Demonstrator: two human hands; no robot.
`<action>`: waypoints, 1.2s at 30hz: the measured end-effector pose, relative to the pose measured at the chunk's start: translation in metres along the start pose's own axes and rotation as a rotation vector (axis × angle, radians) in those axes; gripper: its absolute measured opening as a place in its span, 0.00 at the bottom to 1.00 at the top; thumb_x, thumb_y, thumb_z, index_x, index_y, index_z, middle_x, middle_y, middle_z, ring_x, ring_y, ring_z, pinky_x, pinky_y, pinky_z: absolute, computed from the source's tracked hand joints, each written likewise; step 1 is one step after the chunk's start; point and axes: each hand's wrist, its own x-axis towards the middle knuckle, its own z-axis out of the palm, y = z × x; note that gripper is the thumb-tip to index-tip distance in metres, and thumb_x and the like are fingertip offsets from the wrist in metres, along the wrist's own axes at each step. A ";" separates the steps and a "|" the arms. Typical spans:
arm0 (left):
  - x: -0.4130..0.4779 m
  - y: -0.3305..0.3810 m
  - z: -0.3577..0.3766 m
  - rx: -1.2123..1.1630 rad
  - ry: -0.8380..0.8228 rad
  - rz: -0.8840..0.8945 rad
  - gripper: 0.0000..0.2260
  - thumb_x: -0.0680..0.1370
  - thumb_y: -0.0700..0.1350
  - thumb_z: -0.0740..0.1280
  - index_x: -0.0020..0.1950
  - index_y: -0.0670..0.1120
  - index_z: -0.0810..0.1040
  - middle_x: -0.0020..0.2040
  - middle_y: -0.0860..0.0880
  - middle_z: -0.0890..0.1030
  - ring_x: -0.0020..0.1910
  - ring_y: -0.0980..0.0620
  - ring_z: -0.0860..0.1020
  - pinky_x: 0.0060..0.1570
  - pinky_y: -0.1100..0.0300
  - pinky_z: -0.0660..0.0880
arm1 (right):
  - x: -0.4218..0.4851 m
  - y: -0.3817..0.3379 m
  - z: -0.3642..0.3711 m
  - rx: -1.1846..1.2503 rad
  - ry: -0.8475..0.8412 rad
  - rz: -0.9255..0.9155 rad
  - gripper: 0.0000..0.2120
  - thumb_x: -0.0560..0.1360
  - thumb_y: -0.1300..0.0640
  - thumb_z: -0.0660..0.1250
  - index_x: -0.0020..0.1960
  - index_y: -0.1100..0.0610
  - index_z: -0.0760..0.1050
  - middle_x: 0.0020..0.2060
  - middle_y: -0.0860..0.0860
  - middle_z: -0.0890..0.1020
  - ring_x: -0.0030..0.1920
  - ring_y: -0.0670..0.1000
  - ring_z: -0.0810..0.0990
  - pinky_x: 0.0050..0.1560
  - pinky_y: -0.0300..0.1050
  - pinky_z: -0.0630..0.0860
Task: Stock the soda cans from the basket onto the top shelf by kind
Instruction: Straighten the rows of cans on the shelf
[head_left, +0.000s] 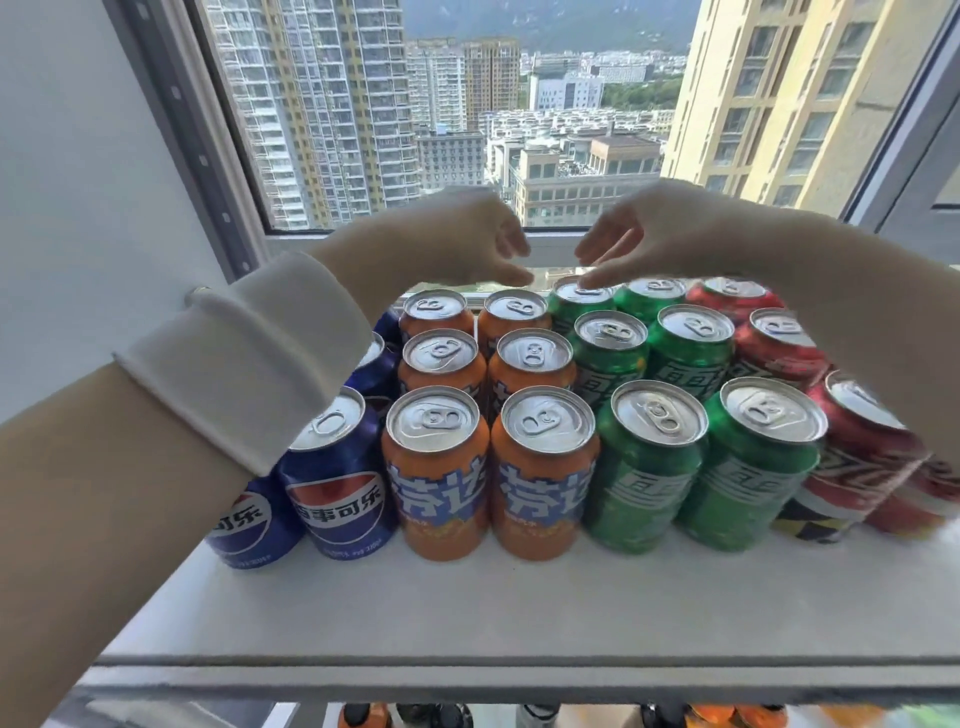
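Both hands reach out over the top shelf (519, 613), empty and loosely spread: left hand (467, 234) and right hand (654, 234) hang just apart above the back row. Nearer than the hands, soda cans stand upright by kind: blue Pepsi cans (337, 483) under the left forearm, then orange Fanta cans (436, 467), green cans (644, 467), and red Coca-Cola cans (857, 457) under the right forearm. Right fingertips (592, 280) touch the rearmost green can's (576, 301) lid. Beyond the hands is a window (519, 104).

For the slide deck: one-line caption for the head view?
Both empty hands, left and right, hover over back-row cans on a shelf sorted by colour.
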 end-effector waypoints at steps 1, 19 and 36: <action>0.001 0.014 0.002 -0.038 -0.001 0.043 0.18 0.75 0.49 0.66 0.63 0.44 0.74 0.61 0.47 0.78 0.53 0.54 0.76 0.58 0.64 0.67 | -0.009 0.009 -0.006 -0.019 -0.005 0.020 0.19 0.69 0.53 0.71 0.58 0.58 0.76 0.53 0.51 0.81 0.49 0.49 0.79 0.46 0.33 0.70; 0.018 0.072 0.040 0.027 -0.028 0.134 0.21 0.69 0.54 0.73 0.60 0.47 0.79 0.57 0.51 0.81 0.46 0.57 0.75 0.49 0.64 0.67 | -0.060 0.060 -0.001 -0.024 0.062 0.061 0.28 0.62 0.50 0.77 0.59 0.55 0.76 0.47 0.47 0.80 0.44 0.43 0.78 0.44 0.35 0.71; 0.011 0.083 0.039 0.115 -0.055 0.162 0.19 0.71 0.52 0.71 0.60 0.48 0.79 0.56 0.53 0.81 0.47 0.59 0.73 0.48 0.66 0.64 | -0.070 0.060 -0.007 0.058 -0.022 0.066 0.25 0.61 0.52 0.78 0.56 0.51 0.75 0.45 0.43 0.80 0.45 0.39 0.78 0.47 0.36 0.74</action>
